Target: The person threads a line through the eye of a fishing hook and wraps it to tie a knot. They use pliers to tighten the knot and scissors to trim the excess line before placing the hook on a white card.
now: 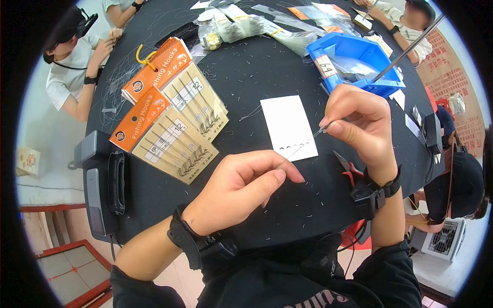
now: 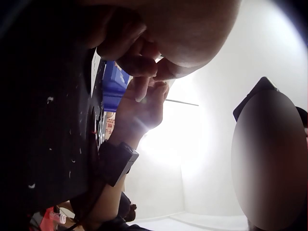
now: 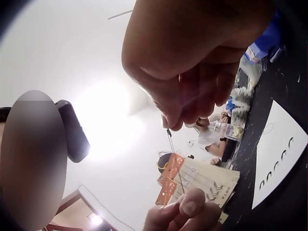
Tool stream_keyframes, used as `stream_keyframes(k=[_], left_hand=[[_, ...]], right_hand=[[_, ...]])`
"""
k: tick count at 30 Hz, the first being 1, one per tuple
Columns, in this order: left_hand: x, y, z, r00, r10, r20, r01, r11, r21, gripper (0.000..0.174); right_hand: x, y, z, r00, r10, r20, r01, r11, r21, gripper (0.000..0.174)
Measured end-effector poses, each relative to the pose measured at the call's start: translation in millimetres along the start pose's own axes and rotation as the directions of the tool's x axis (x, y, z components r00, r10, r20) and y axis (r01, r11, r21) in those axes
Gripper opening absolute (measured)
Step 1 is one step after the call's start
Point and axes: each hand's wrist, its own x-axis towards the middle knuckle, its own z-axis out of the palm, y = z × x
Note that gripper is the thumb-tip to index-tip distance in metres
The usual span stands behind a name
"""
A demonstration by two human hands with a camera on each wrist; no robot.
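Note:
My right hand (image 1: 361,117) pinches a small dark fishing hook (image 3: 169,132) between thumb and forefinger, above the right edge of a white card (image 1: 284,119). A thin line (image 3: 176,161) runs taut from it to my left hand (image 1: 240,186), whose thumb and forefinger pinch the other end in the right wrist view. The card lies flat on the black table, with a row of small dark curved slots (image 3: 276,163) along its near edge. Two packs of fishing hooks, a front pack (image 1: 164,138) and a rear pack (image 1: 197,87), lie left of it. In the left wrist view my fingers are in shadow.
Pliers with red handles (image 1: 349,168) lie by my right wrist. A blue bin (image 1: 359,51) stands behind, near bundles of clear line (image 1: 257,28) and a jar (image 1: 208,32). A black device (image 1: 97,179) sits at the left edge. Other people sit around the table.

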Motion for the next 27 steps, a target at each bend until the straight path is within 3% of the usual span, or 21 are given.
stream_keyframes(k=[6, 12, 14, 19, 22, 27], left_hand=[[1, 8, -1, 0.999, -0.021, 0.045, 0.019, 0.999, 0.042, 0.035], [2, 6, -3, 0.999, 0.004, 0.047, -0.002, 0.999, -0.051, 0.039], [4, 2, 1, 0.998, 0.057, 0.001, -0.056, 0.995, -0.078, 0.041], [6, -11, 4, 0.986, 0.145, -0.078, -0.157, 0.972, -0.176, 0.028], [4, -8, -1, 0.998, 0.033, -0.047, -0.042, 0.978, -0.206, 0.021], [4, -9, -1, 0.998, 0.001, -0.056, -0.013, 0.977, -0.213, 0.016]], right_hand=[[-3, 1, 1, 0.998, 0.057, -0.019, -0.053, 0.983, 0.178, 0.009], [-3, -1, 6, 0.993, 0.115, 0.033, -0.119, 0.932, 0.341, 0.008], [-3, -2, 8, 0.994, 0.095, 0.047, -0.104, 0.958, 0.266, 0.008], [2, -7, 13, 0.981, 0.093, 0.169, -0.101, 0.994, 0.035, 0.008], [4, -5, 18, 0.977, 0.056, 0.208, -0.049, 0.998, -0.041, 0.01], [4, -5, 20, 0.973, 0.045, 0.227, -0.031, 0.997, -0.066, 0.01]])
